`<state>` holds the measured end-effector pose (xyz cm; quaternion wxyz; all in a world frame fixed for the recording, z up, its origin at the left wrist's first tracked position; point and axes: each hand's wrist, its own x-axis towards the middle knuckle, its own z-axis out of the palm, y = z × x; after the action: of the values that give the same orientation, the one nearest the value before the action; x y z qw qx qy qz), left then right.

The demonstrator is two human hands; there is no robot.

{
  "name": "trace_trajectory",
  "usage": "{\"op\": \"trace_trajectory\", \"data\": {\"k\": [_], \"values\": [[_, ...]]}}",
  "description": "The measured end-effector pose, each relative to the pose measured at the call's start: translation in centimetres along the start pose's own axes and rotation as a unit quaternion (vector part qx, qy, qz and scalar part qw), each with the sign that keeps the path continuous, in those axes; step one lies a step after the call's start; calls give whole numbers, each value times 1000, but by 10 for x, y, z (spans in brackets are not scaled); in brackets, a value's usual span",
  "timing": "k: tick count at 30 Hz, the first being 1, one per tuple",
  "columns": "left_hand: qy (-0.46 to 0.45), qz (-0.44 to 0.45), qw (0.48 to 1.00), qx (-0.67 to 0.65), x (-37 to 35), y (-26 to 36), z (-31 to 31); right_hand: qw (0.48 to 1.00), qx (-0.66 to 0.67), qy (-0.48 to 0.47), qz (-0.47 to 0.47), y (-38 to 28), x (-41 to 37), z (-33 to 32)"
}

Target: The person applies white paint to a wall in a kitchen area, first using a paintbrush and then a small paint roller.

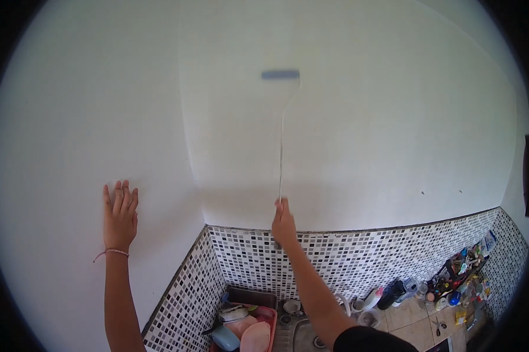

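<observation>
My right hand (284,224) is wrapped round the handle of a paint roller (280,75), which reaches up along the white wall (358,135). The roller's thin wire frame (282,146) rises from my fist to a blue-grey sleeve, slightly blurred, at the wall face. Most of the handle is hidden inside my fingers. On the left, my left hand (120,217) lies flat with fingers spread against the adjoining white wall (59,176). A thin bracelet (113,252) circles that wrist.
Black, grey and white mosaic tile (247,252) covers the lower walls. Below are a red basin (269,317) of dishes, a metal sink (304,335), a black bottle (392,295), scissors (438,326) and several jars on the tiled counter (402,320).
</observation>
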<state>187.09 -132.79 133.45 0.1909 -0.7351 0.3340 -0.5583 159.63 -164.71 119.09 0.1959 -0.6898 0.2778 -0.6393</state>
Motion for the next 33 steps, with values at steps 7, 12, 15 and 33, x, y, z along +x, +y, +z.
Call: {"op": "trace_trajectory", "data": {"k": [7, 12, 15, 33], "values": [[6, 1, 1000, 20, -1, 0, -2, 995, 11, -55, 88, 34, -151, -9], [-1, 1, 1000, 11, -1, 1, -3, 968, 36, -122, 218, 43, -224, -23], [0, 1, 1000, -5, -1, 1, 0, 975, 3, -107, 195, 28, -249, -36], [6, -24, 984, -175, -36, 31, 6, 906, 241, -69, 340, 23, -334, -123]]}}
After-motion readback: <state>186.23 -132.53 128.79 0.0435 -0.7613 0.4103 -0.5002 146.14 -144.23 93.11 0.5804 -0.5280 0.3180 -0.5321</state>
